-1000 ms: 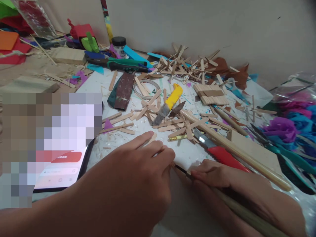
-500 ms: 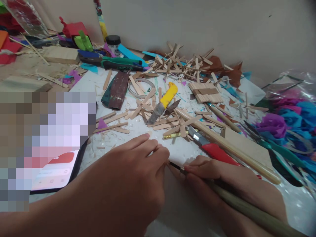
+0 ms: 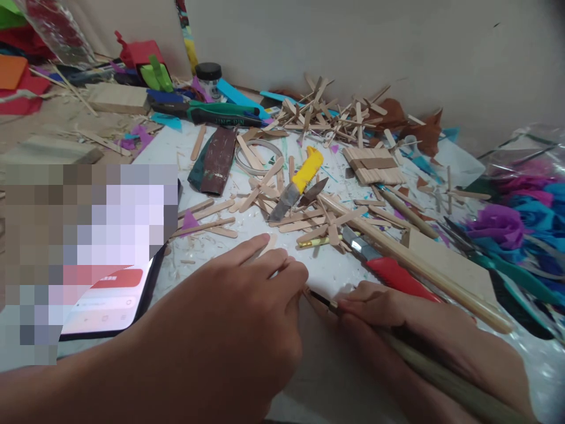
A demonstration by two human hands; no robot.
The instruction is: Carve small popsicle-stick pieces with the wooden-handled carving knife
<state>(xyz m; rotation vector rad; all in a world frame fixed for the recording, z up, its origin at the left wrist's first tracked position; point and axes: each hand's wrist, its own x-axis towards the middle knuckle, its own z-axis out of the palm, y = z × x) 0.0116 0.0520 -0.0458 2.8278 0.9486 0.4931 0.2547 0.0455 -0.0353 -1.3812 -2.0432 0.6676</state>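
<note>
Right hand (image 3: pixel 388 312) clamped on the round wooden handle of a slim-bladed carving tool (image 3: pixel 445 373), lower right of frame. Left hand (image 3: pixel 256 306) curled over a flat, round-ended craft stick (image 3: pixel 271 243), frame centre; underside hidden, so grip cannot be told. Advisable: light, short strokes, fingertips clear of the dark metal tip. Noted: folded maroon sheet (image 3: pixel 220 159), scuffed, upper centre; glossy cylindrical wooden rod (image 3: pixel 424 268), right of centre.

Your tool's handle (image 3: pixel 424 359): dull brown
Cutter handle (image 3: pixel 308 168): yellow
Jar lid (image 3: pixel 208 71): black
Your work surface (image 3: pixel 329 268): white
Paper flower (image 3: pixel 497 225): purple
</note>
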